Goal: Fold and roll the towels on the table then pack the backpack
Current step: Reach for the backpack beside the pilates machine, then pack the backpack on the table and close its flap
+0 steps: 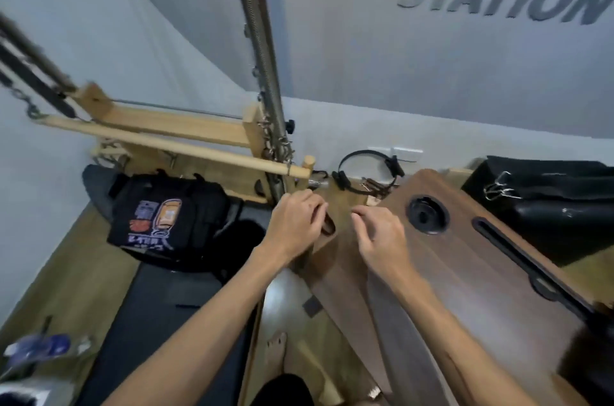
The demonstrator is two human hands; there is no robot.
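Observation:
A brown towel [335,276] hangs in front of me, draped down past the left end of the walnut table [471,272]; a small dark label shows on it. My left hand [295,223] is shut on its upper left corner. My right hand [378,236] pinches the upper right edge, fingers curled. The two hands are a short gap apart. The black backpack [166,216] with a coloured print lies to the left on a black padded bed [159,316], apart from both hands. The towel's colour nearly matches the table, so its right border is hard to see.
The table has a round black cup holder [427,214] and a long slot [508,246]. A wooden frame [186,136] and a metal pole [265,66] stand behind the backpack. A black ring [365,169] lies by the wall, a black box [548,193] at right, my bare foot [275,349] below.

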